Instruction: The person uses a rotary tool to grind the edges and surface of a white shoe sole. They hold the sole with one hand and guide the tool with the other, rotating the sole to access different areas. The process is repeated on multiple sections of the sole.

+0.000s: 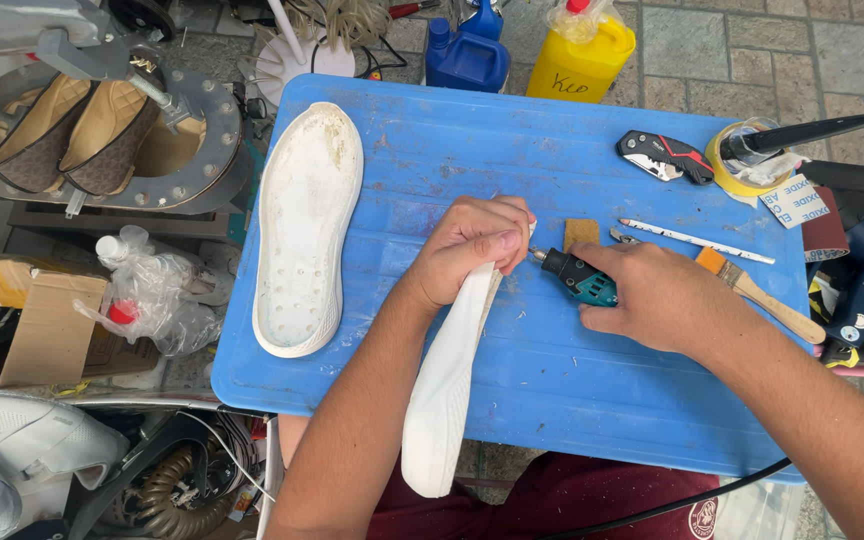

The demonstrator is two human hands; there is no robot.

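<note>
My left hand (472,250) grips the upper end of a white shoe sole (442,390) held on edge, its lower end hanging past the front of the blue table (552,380). My right hand (657,295) holds a small teal rotary tool (577,275), its tip touching the sole just under my left thumb. A second white sole (304,225) lies flat, inner side up, on the table's left part.
On the table's right lie a folding knife (664,157), a white pencil (697,241), a wooden-handled brush (760,295), a tape roll (742,160). Blue jug (467,55) and yellow bottle (580,55) stand behind. A press holding shoes (82,130) is left.
</note>
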